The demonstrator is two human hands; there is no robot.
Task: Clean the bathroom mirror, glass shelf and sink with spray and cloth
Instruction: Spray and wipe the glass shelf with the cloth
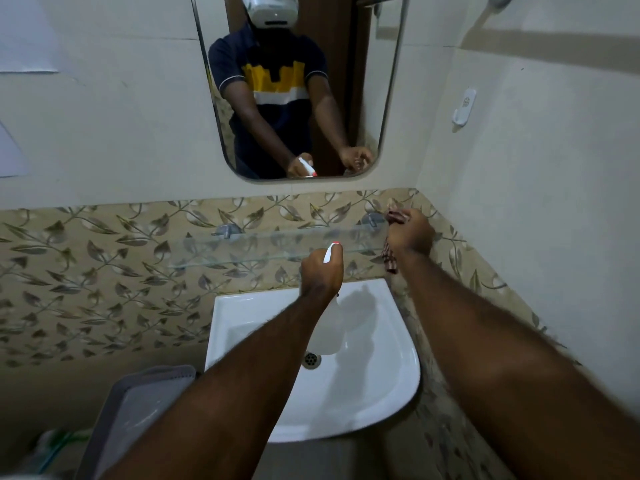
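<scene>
now aiming spray bottle [331, 323], gripped in left hand [321, 271], toward 12 o'clock at glass shelf [263, 247] running 9-to-3; right hand [410, 235] nearer, clutching cloth [390, 261].

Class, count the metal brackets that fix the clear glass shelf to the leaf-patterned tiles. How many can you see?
2. One metal bracket sits near the clear glass shelf's left end; the other is near its right end, beside the right hand holding a dark cloth. None looks hidden.

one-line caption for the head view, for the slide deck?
Left hand aims a spray bottle at the glass shelf while the right hand holds a cloth at its end, above the sink.
</scene>
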